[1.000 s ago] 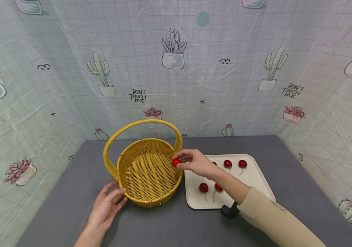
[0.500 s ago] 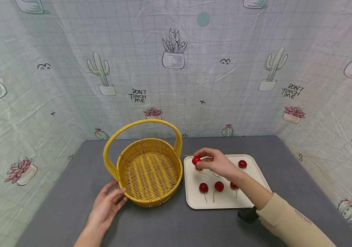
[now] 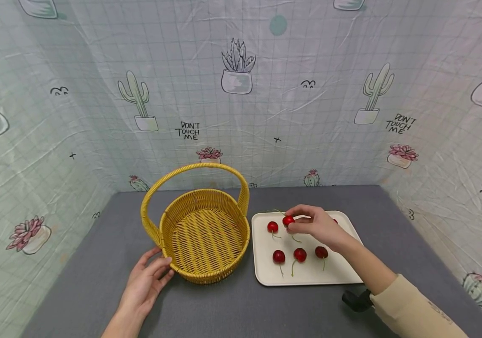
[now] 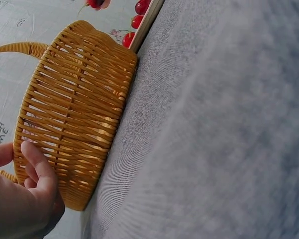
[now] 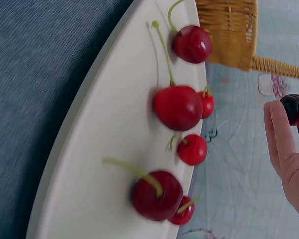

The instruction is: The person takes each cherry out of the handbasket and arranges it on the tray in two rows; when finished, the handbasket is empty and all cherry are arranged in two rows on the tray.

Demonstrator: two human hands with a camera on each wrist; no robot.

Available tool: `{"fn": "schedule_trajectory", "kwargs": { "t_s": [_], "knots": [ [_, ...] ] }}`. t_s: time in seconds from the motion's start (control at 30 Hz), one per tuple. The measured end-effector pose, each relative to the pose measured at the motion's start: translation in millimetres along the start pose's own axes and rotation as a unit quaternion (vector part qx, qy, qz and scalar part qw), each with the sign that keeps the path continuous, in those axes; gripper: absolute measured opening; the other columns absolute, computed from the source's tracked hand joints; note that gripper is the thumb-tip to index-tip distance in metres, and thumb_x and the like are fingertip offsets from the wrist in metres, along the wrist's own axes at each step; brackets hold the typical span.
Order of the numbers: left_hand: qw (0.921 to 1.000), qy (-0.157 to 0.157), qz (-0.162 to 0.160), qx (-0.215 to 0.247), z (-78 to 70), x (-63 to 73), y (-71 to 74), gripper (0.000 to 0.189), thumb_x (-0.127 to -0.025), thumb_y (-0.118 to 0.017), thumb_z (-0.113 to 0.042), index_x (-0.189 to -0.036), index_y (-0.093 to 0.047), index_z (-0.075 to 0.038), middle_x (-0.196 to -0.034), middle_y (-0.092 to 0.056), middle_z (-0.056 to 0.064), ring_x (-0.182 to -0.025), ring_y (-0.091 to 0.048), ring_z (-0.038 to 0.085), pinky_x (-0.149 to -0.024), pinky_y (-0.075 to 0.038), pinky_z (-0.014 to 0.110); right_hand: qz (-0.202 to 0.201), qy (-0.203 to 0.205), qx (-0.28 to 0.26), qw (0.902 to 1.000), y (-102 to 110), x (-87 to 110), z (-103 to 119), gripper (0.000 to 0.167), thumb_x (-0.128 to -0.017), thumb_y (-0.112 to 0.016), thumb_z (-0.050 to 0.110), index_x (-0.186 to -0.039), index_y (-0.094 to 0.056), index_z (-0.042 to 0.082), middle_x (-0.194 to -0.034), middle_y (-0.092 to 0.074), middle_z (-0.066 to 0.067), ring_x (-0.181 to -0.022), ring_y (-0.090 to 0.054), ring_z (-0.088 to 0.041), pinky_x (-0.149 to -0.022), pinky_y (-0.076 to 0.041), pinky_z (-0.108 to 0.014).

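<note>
In the head view my left hand (image 3: 148, 279) holds the near left rim of a yellow wicker basket (image 3: 204, 277) with a tall arched handle. The left wrist view shows the fingers at the rim and the outer weave of the basket (image 4: 74, 104). Above a cream tray (image 3: 308, 278), my right hand (image 3: 323, 230) pinches a red cherry (image 3: 288, 220) with its stem pointing up and left. That cherry (image 5: 291, 108) looks dark in the right wrist view. Several stemmed cherries lie on the tray, among them one at back left (image 3: 272, 226). The hand partly hides others at the back.
Basket and tray stand side by side on a grey tabletop (image 3: 224, 310), a small gap between them. A patterned curtain (image 3: 274, 108) encloses the back and both sides. A black strap piece (image 3: 356, 300) hangs below the right wrist.
My right hand has moved right from the basket's right rim to above the tray, the cherry still between its fingers. The left hand and the basket have stayed put.
</note>
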State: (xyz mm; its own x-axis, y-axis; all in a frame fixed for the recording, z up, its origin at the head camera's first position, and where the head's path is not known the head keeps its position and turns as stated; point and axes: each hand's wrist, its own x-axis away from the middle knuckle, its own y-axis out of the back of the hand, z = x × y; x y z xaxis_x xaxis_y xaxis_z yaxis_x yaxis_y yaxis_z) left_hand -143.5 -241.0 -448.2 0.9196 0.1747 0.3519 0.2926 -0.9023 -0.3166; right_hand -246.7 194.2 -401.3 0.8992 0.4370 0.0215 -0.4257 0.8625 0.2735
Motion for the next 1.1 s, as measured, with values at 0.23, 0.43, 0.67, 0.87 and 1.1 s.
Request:
{"fn": "schedule_trajectory", "kwargs": {
  "t_s": [0.23, 0.43, 0.67, 0.87, 1.1],
  "knots": [
    [1.0, 0.002, -0.001, -0.002, 0.6, -0.6, -0.1, 0.064, -0.099, -0.067, -0.006, -0.151, -0.03, -0.013, -0.127, -0.056, 0.004, -0.095, -0.064, 0.011, -0.082, -0.056, 0.03, -0.03, -0.019, 0.02, 0.9992, 18, 14.4, -5, 0.04, -0.097, -0.074, 0.018, -0.13, -0.062, 0.0, -0.126, -0.065, -0.02, -0.114, -0.067, -0.031, -0.099, -0.052, -0.042],
    [1.0, 0.004, -0.003, -0.003, -0.3, -0.5, 0.1, 0.063, -0.099, -0.067, -0.006, -0.149, -0.031, -0.014, -0.125, -0.057, 0.003, -0.095, -0.063, 0.012, -0.082, -0.056, 0.03, -0.06, -0.034, 0.037, 0.997, 29, 26.0, -9, 0.044, -0.096, -0.075, 0.021, -0.131, -0.059, -0.001, -0.126, -0.065, -0.019, -0.107, -0.068, -0.022, -0.095, -0.054, -0.048],
    [1.0, 0.003, -0.002, 0.0, 0.2, -1.2, 0.2, 0.062, -0.099, -0.067, -0.005, -0.149, -0.031, -0.014, -0.124, -0.057, 0.003, -0.094, -0.064, 0.011, -0.082, -0.056, 0.03, -0.079, -0.043, 0.047, 0.9948, 41, 42.0, -17, 0.043, -0.095, -0.076, 0.019, -0.13, -0.06, -0.001, -0.127, -0.062, -0.017, -0.108, -0.063, -0.025, -0.092, -0.054, -0.04],
    [1.0, 0.003, -0.001, -0.002, -0.1, -1.2, -0.6, 0.063, -0.099, -0.067, -0.005, -0.15, -0.031, -0.013, -0.126, -0.057, 0.005, -0.093, -0.064, 0.011, -0.082, -0.056, 0.029, -0.085, -0.056, 0.048, 0.9937, 51, 52.5, -27, 0.044, -0.095, -0.077, 0.02, -0.129, -0.06, -0.004, -0.129, -0.059, -0.02, -0.109, -0.064, -0.02, -0.091, -0.057, -0.04],
    [1.0, 0.002, -0.001, -0.004, -0.7, -0.6, -0.4, 0.061, -0.099, -0.066, -0.004, -0.148, -0.032, -0.013, -0.123, -0.058, 0.005, -0.094, -0.064, 0.012, -0.081, -0.056, 0.029, -0.102, -0.071, 0.073, 0.9895, 58, 64.2, -39, 0.047, -0.095, -0.077, 0.02, -0.13, -0.06, -0.006, -0.134, -0.059, -0.021, -0.117, -0.063, -0.028, -0.087, -0.055, -0.025]
  ]
}}
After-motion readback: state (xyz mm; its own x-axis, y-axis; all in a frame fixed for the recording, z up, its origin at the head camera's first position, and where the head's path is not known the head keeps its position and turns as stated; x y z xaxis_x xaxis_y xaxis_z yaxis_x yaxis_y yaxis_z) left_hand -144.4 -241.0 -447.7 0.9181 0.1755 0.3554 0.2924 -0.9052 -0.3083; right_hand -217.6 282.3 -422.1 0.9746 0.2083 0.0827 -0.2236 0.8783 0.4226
